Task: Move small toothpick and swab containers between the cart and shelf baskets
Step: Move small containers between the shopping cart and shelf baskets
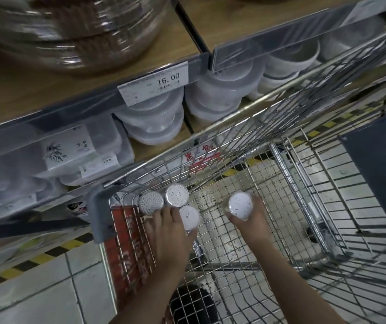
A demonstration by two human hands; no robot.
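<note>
Wire cart [280, 206]: two round containers [151, 203] [177, 195] inside, prob. upright.

Four small round clear-plastic containers with white speckled tops sit upright inside the silver wire-mesh shopping cart [245, 183]: three cluster at 9 o'clock [151, 203] [177, 195] [189, 217], touching; the fourth [240, 205] stands apart at 3 o'clock.

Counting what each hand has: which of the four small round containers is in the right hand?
The lone round clear container with the white top, gripped by the right hand over the wire cart. The other three cluster at the left hand.
</note>
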